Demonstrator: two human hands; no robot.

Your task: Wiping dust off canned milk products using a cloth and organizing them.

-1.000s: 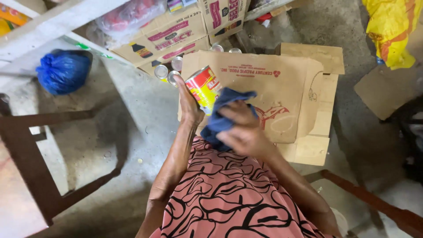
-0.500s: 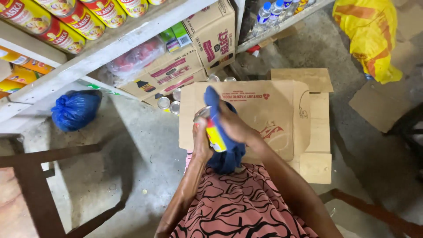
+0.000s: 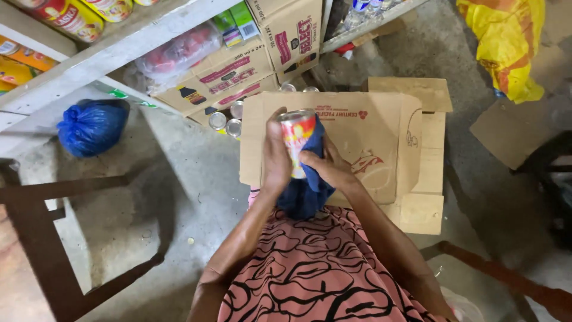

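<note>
Left hand (image 3: 276, 156) grips the upright can (image 3: 297, 142); right hand (image 3: 326, 169) presses a blue cloth (image 3: 307, 189) against it.

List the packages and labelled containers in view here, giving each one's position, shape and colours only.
Can: held in left hand, cylindrical, red and yellow label; right hand presses a blue cloth on it.
Flattened carton: under the hands, brown with red print.
Cartons: under the shelf, brown, red lettering.
Shelf cans: top left, red and yellow.
Blue bag: left floor, knotted.
Yellow bag: top right.
</note>
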